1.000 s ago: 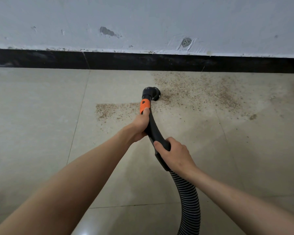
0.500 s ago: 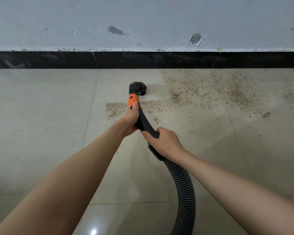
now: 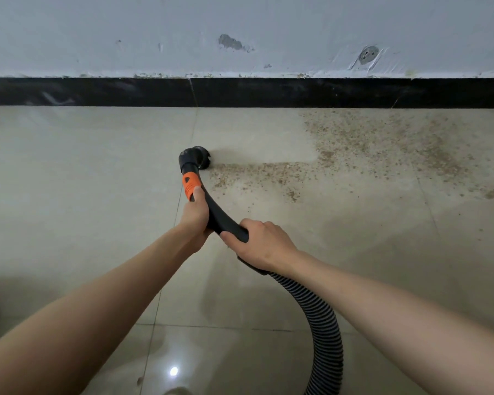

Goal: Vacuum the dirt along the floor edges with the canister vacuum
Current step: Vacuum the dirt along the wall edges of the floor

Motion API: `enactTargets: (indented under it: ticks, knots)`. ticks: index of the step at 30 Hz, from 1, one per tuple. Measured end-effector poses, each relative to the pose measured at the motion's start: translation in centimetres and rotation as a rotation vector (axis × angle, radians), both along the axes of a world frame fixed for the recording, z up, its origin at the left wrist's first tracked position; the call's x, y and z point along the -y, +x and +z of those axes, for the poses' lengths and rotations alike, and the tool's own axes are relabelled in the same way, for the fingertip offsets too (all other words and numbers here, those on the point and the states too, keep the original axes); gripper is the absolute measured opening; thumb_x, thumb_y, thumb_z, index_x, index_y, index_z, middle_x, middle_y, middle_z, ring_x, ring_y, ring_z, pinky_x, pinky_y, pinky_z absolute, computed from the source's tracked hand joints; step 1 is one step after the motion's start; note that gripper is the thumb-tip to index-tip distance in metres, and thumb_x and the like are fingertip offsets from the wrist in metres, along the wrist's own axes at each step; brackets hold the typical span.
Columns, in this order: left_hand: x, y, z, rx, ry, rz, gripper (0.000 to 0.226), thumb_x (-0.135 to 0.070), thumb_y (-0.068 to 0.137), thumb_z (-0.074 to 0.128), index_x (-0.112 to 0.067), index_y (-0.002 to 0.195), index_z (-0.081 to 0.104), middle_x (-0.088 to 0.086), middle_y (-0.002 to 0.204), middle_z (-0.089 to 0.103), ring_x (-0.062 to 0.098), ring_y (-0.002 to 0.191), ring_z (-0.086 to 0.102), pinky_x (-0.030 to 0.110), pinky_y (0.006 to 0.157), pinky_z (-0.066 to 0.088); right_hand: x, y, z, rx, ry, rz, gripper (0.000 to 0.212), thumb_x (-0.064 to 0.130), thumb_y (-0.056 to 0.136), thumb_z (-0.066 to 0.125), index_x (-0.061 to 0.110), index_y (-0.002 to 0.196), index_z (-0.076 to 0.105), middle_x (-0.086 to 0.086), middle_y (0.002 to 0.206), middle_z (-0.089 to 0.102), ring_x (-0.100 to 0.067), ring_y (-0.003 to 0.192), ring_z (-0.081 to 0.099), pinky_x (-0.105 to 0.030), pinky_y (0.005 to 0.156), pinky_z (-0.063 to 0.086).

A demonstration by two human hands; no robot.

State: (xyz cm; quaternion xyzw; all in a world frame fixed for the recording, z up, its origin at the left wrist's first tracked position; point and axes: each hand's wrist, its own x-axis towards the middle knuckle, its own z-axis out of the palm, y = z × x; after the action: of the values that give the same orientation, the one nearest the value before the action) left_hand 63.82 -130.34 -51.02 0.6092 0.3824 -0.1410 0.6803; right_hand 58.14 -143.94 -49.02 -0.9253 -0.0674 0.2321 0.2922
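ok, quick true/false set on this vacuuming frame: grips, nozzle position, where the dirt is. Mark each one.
1. Both hands hold the curved black vacuum wand. True: the left hand grips just below the orange collar, the right hand nearer the ribbed black hose.
2. The round black brush nozzle touches the black skirting strip. False: bare tile lies between them.
3. The brown gritty dirt lies mostly left of the nozzle. False: it spreads to the nozzle's right.
4. The hose trails off past the bottom edge. True.
5. The pale wall is unmarked. False: it has chips and a round patch.
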Motion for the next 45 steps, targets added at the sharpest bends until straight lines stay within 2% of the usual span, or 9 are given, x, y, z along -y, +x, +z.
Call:
enactTargets:
  ticks: [3,7,13,17,21,24,28,39,45]
  knots:
    - [0.6,-1.1,-0.5,-0.001,0.033,0.01,0.048,-0.043,0.099,0.032,-0.004,0.126,0.042,0.009,0.098,0.055,0.023,0.085,0.056,0.033,0.066,0.047,0.8,-0.9,-0.3,-0.011,0.018,0.003,0.046,0.063,0.093,0.043,0.019,0.089,0.055,-0.005,0.087,0.07,-0.028,0.081,0.063,-0.037,0.072,0.051]
    - [2.0,-2.5,-1.0,-0.01,0.048,-0.002,0.054,-0.044,0.099,0.03,-0.001,0.127,0.045,0.013,0.103,0.057,0.026,0.09,0.057,0.035,0.07,0.049,2.1,-2.1,-0.6,-0.022,0.014,-0.009,0.045,0.062,0.092,0.044,0.019,0.087,0.056,-0.004,0.086,0.071,-0.027,0.083,0.064,-0.038,0.076,0.052]
    - [4.5,-3.5,-0.9,-0.024,0.044,-0.057,0.051,-0.044,0.1,0.029,-0.001,0.122,0.045,0.012,0.097,0.057,0.027,0.091,0.057,0.04,0.085,0.051,4.0,-2.6,-0.6,-0.092,-0.033,-0.043,0.049,0.066,0.091,0.043,0.021,0.073,0.051,-0.005,0.082,0.069,-0.025,0.078,0.064,-0.035,0.069,0.049]
    - [5.7,-3.2,-0.5,-0.034,0.035,-0.104,0.05,-0.043,0.1,0.03,-0.002,0.125,0.042,0.011,0.101,0.055,0.026,0.092,0.056,0.036,0.075,0.049,4.6,-2.3,-0.3,-0.144,-0.008,-0.064,0.052,0.066,0.091,0.041,0.018,0.074,0.052,-0.004,0.08,0.068,-0.024,0.078,0.064,-0.035,0.071,0.05]
    - [6.6,-3.0,-0.4,-0.034,-0.007,-0.142,0.049,-0.043,0.1,0.031,-0.002,0.124,0.043,0.012,0.102,0.056,0.026,0.09,0.056,0.032,0.066,0.047,5.2,-2.7,-0.1,-0.142,-0.019,-0.102,0.051,0.066,0.092,0.039,0.02,0.074,0.049,0.0,0.075,0.063,-0.022,0.074,0.062,-0.033,0.064,0.046]
    - [7.6,-3.2,-0.5,-0.039,-0.034,-0.18,0.047,-0.044,0.1,0.03,-0.002,0.119,0.043,0.009,0.091,0.055,0.025,0.087,0.056,0.033,0.069,0.048,5.8,-3.5,-0.1,-0.122,-0.058,-0.133,0.051,0.067,0.092,0.037,0.021,0.073,0.047,-0.004,0.081,0.066,-0.025,0.078,0.063,-0.035,0.066,0.047]
    - [9.7,-3.4,-0.4,-0.035,-0.047,-0.253,0.046,-0.043,0.101,0.029,-0.002,0.116,0.044,0.01,0.092,0.056,0.024,0.084,0.057,0.033,0.07,0.048,7.4,-4.2,0.2,-0.142,-0.041,-0.199,0.052,0.063,0.093,0.037,0.018,0.071,0.05,-0.006,0.08,0.068,-0.027,0.077,0.065,-0.038,0.073,0.053]
    - [15.4,-3.4,-0.6,0.01,-0.028,-0.443,0.043,-0.043,0.101,0.029,-0.004,0.101,0.047,0.01,0.089,0.055,0.026,0.089,0.055,0.039,0.087,0.049,11.0,-5.5,-0.8,-0.099,-0.145,-0.393,0.047,0.061,0.09,0.036,0.019,0.071,0.046,-0.001,0.073,0.058,-0.028,0.076,0.059,-0.034,0.06,0.039]
    - [16.6,-3.6,-1.0,0.022,-0.02,-0.455,0.043,-0.044,0.1,0.029,-0.005,0.1,0.048,0.008,0.084,0.053,0.024,0.083,0.054,0.037,0.083,0.048,11.9,-5.7,-1.3,-0.097,-0.134,-0.416,0.047,0.061,0.091,0.036,0.019,0.071,0.047,0.0,0.071,0.058,-0.025,0.07,0.057,-0.033,0.057,0.037]
